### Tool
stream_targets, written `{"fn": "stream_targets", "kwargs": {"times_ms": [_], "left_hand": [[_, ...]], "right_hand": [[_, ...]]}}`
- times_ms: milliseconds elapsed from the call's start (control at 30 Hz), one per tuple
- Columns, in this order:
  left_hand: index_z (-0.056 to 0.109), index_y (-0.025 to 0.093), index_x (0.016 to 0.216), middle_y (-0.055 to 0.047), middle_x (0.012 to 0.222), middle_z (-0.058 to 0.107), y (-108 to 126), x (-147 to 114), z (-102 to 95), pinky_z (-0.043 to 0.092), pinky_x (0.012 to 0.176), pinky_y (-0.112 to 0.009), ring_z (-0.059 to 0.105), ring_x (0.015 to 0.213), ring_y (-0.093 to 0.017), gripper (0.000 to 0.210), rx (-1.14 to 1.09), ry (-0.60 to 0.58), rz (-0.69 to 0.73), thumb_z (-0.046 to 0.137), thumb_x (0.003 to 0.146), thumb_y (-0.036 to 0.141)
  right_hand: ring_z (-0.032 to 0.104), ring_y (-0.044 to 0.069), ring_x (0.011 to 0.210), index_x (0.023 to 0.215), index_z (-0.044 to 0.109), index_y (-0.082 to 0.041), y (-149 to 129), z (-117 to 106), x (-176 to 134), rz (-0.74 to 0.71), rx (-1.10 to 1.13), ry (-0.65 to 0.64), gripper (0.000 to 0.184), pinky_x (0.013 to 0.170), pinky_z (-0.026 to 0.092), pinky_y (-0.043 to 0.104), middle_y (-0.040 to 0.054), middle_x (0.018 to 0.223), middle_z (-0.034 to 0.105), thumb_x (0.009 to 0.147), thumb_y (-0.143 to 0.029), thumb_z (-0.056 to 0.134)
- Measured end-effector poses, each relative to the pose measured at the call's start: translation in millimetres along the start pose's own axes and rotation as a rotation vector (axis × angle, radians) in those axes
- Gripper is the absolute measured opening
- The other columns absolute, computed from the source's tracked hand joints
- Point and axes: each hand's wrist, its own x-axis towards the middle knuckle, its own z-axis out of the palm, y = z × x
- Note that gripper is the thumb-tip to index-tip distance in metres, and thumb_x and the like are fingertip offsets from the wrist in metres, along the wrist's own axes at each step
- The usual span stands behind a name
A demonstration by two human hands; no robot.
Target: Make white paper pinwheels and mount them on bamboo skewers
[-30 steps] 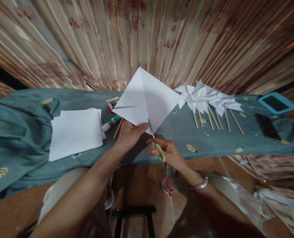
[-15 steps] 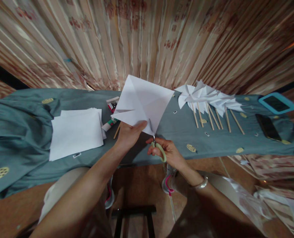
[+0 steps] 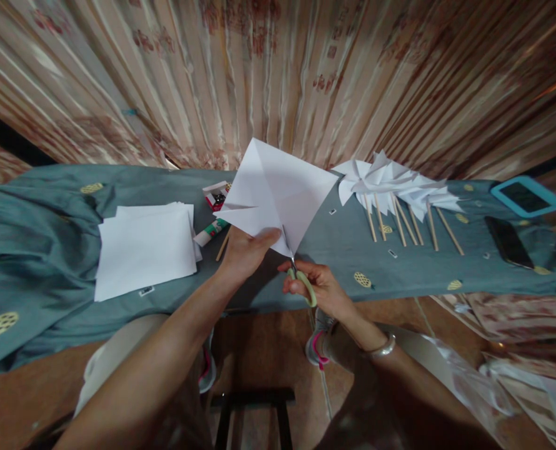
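A square sheet of white paper with fold creases is held above the table by my left hand, thumb on top and fingers hidden beneath. A slit at its left side parts one corner flap. My right hand grips scissors with light green handles. Their blades reach into the paper's lower corner, pointing toward the sheet's middle, close to my left thumb.
On the teal cloth lie a stack of white paper, a glue tube and a small red-and-white box. To the right are several paper pinwheels on sticks, a black phone and a blue-framed tablet.
The paper has shifted slightly to the right and tilted a little in my left hand. The scissors remain in its lower corner, with my right hand almost still.
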Motion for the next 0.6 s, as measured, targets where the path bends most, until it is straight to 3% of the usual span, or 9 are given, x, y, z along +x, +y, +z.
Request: {"fn": "stream_targets", "kwargs": {"times_ms": [600], "left_hand": [[0.057, 0.017, 0.072, -0.001, 0.072, 0.063, 0.7, 1.2, 0.1, 0.048, 0.064, -0.028, 0.056, 0.065, -0.015, 0.021, 0.011, 0.007, -0.006, 0.07, 0.059, 0.025]], "right_hand": [[0.049, 0.009, 0.058, 0.095, 0.069, -0.019, -0.7, 3.4, 2.0, 0.037, 0.048, 0.029, 0.048, 0.053, 0.04, 0.022, -0.0019, 0.066, 0.059, 0.067, -0.057, 0.075]]}}
